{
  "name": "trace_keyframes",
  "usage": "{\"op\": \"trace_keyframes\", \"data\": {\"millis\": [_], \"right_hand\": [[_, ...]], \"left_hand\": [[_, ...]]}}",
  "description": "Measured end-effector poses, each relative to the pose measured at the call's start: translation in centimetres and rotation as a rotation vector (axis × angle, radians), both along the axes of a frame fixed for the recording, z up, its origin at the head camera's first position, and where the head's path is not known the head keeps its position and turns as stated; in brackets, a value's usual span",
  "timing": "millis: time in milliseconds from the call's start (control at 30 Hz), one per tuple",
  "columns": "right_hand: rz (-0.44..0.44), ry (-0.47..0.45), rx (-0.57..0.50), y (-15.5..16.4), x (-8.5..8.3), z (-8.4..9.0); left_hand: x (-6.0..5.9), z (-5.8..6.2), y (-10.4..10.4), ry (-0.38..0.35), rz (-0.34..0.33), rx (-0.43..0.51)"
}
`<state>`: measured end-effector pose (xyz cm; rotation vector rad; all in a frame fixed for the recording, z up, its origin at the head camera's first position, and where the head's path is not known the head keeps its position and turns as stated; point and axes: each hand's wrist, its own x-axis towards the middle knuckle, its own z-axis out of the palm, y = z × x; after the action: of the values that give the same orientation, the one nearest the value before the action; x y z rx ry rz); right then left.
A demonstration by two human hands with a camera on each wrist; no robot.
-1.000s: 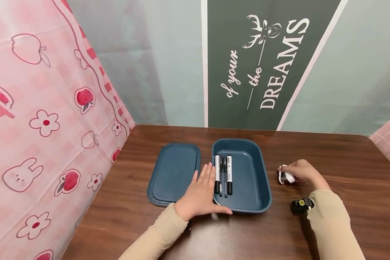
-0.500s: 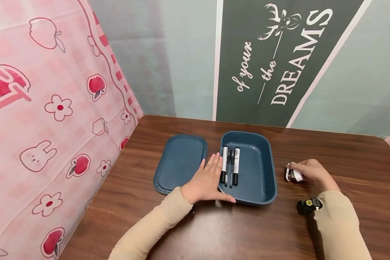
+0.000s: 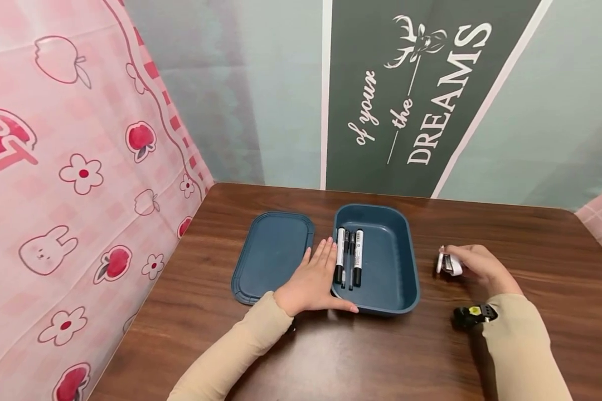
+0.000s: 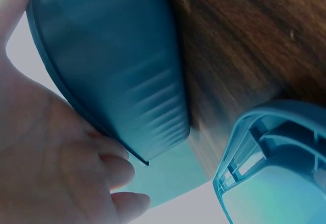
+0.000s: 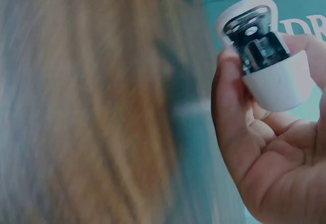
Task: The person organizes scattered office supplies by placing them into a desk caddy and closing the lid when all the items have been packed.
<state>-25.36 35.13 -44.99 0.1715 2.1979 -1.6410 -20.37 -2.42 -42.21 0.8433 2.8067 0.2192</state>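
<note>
Our right hand [image 3: 476, 267], at the right of the head view, has its fingers [image 5: 229, 96] curled round a small white stapler [image 3: 447, 263], pinching it just above the brown table [image 3: 532, 245], metal mouth showing in the wrist view. Our left hand [image 3: 313, 281], at centre frame, lies flat with fingers straight, holding nothing, pressed against the left wall of the blue box [image 3: 403, 284]. Inside the box, along its left side, we see three pens [image 3: 350, 262] lying side by side. Left of the hand the blue lid [image 3: 273, 253] rests flat on the table. A pink patterned curtain [image 3: 70, 184] fills the left of the frame.
</note>
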Motion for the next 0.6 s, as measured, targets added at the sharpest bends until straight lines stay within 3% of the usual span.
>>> {"op": "trace_keyframes", "data": {"millis": [200,267,433,600], "right_hand": [[-0.075,-0.113,-0.434,-0.7,-0.2,1.3],[-0.092,-0.149,-0.518,-1.1,-0.3,1.8],[-0.092,-0.188,-0.649,-2.3,-0.6,2.8],[-0.101,-0.195,-0.670,-2.8,-0.6,3.3]], "left_hand": [[0.0,0.0,-0.1,-0.002,0.002,0.017],[0.0,0.0,-0.1,-0.003,0.004,0.018],[0.0,-0.2,-0.1,0.001,0.012,0.011],[0.1,-0.2,0.1,0.002,0.002,0.017]]}}
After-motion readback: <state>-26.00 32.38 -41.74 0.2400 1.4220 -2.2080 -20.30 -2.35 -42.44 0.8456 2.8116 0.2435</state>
